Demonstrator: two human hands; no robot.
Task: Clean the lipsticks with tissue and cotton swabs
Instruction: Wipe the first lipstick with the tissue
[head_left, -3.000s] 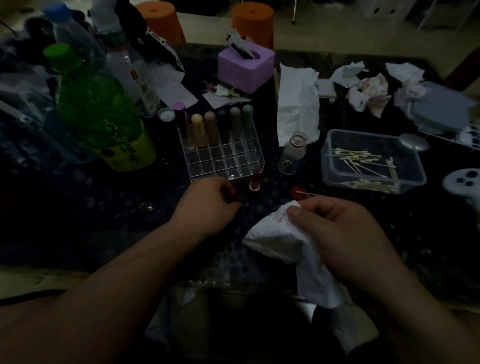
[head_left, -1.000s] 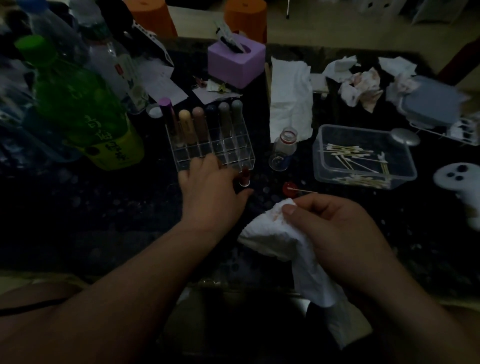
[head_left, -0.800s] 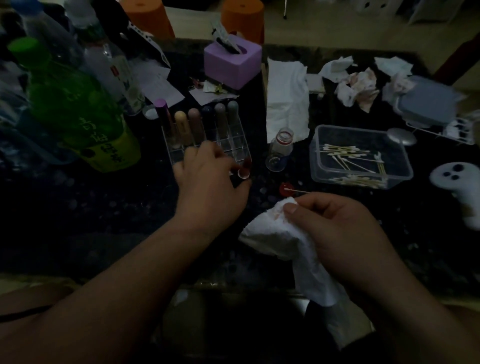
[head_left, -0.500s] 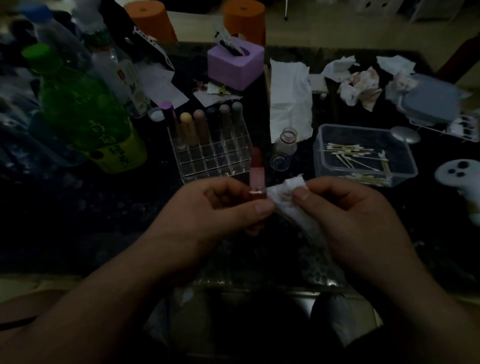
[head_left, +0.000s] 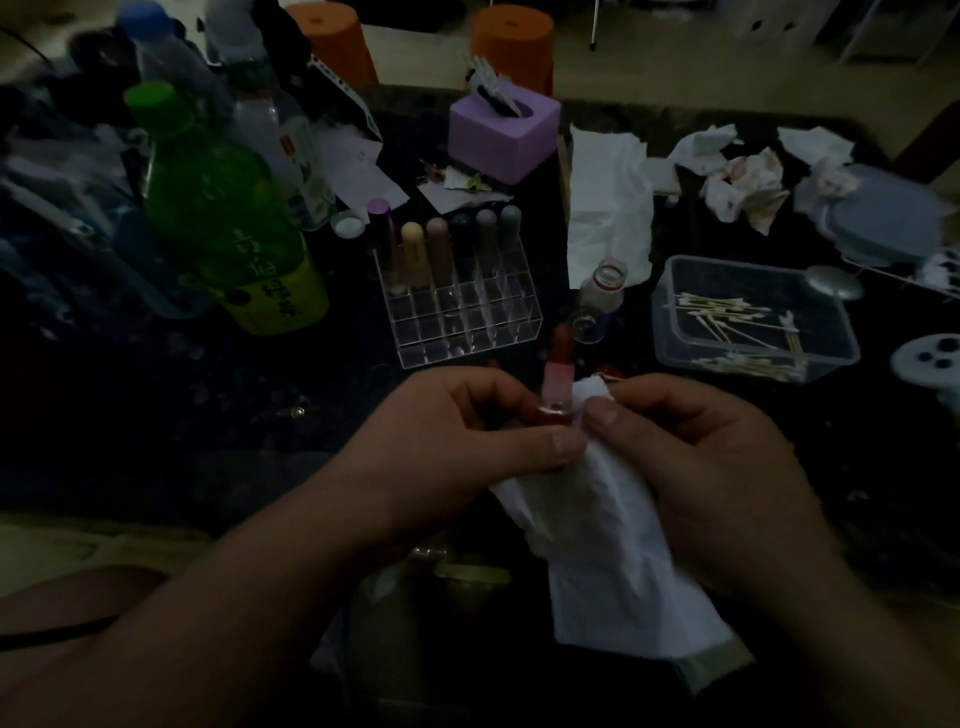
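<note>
Head view: your left hand (head_left: 467, 447) pinches the lipstick (head_left: 557, 374) by its base, holding it upright just in front of the rack (head_left: 467, 322). Your right hand (head_left: 691, 467) grips the tissue (head_left: 613, 561), whose top corner touches the lipstick's side. Wrap that corner round the casing and turn the lipstick with your left, keeping off the red tip. The dim light hides any smears. Your fingers cover the base, and the tissue hides anything else in your right palm.

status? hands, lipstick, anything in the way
Left hand grips open lipstick upright at its base. Right hand pinches tissue against the tube. Nothing between them; clear organizer and small bottle sit behind, apart.
</note>
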